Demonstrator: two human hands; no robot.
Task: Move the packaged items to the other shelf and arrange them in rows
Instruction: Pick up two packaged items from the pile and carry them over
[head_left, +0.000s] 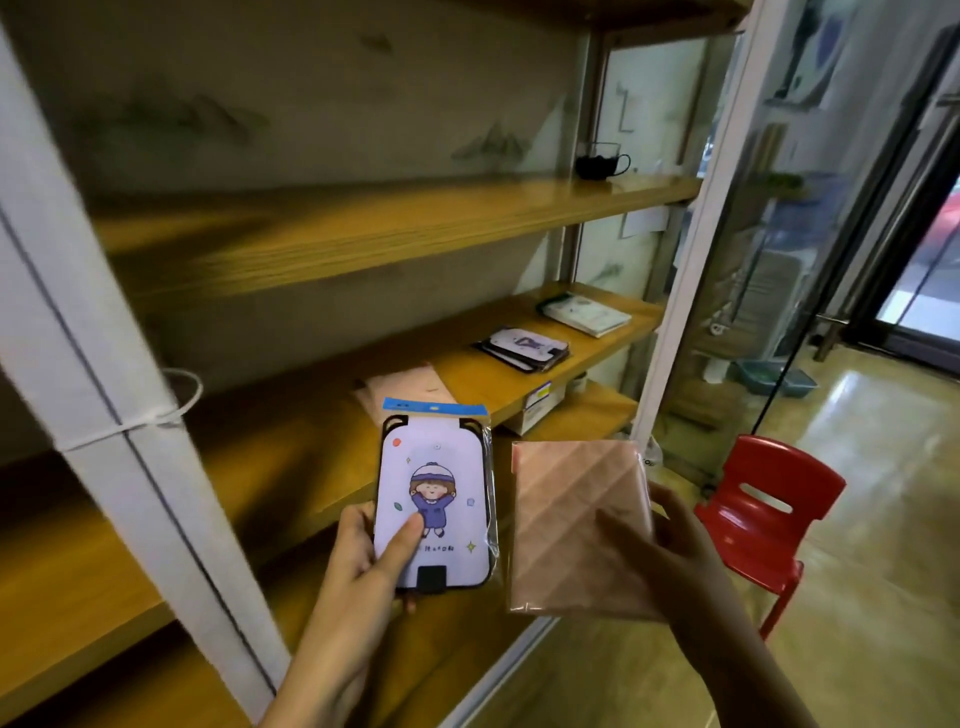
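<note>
My left hand (363, 561) grips a packaged cartoon card holder (436, 499) with a blue header, thumb on its front. My right hand (670, 551) holds a flat pink packet (576, 525) by its right edge. Both are held in front of the middle wooden shelf (291, 457). On that shelf lie a stack of pink packets (400, 389), a stack of cartoon card holders (524, 348) and a white packaged item (584, 313) further right.
The upper shelf (363, 228) carries a dark glass cup (600, 160) at its right end. A white post (104, 364) with a cable tie crosses the left. A lower shelf holds a box (537, 410). A red plastic chair (769, 514) stands on the floor at right.
</note>
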